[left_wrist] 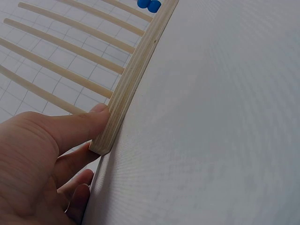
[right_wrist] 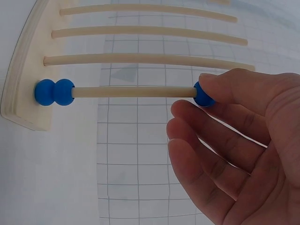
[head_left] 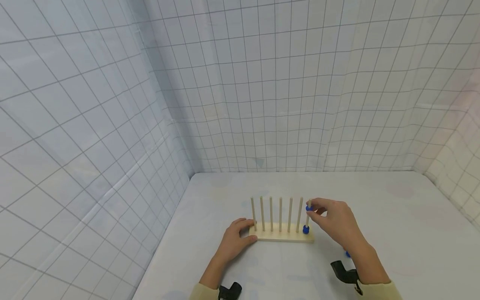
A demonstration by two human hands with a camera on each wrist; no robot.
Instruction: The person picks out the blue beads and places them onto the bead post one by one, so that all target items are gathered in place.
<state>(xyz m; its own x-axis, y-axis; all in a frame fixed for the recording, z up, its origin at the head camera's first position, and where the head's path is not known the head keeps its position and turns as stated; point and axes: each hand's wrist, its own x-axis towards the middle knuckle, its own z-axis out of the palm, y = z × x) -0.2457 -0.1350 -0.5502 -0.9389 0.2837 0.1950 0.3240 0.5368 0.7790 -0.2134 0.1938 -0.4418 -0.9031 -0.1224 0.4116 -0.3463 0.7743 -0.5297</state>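
Note:
A wooden peg rack (head_left: 281,240) with several upright dowels stands on the table. My left hand (head_left: 233,241) grips its left end; in the left wrist view the thumb (left_wrist: 86,124) lies against the base's edge. Two blue beads (right_wrist: 55,92) sit stacked at the foot of the rightmost dowel (right_wrist: 133,92). Near that dowel's top, my right hand (head_left: 337,218) pinches another blue bead (right_wrist: 202,95) between thumb and forefinger. The dowel passes into this bead, and a stretch of bare wood separates it from the two below. The other dowels carry no beads.
Something small and blue (head_left: 348,254) lies on the white table (head_left: 210,196), partly hidden by my right wrist. Grid-patterned sheets (head_left: 277,104) hang behind and along both sides. A black wrist mount (head_left: 344,273) sits at each sleeve.

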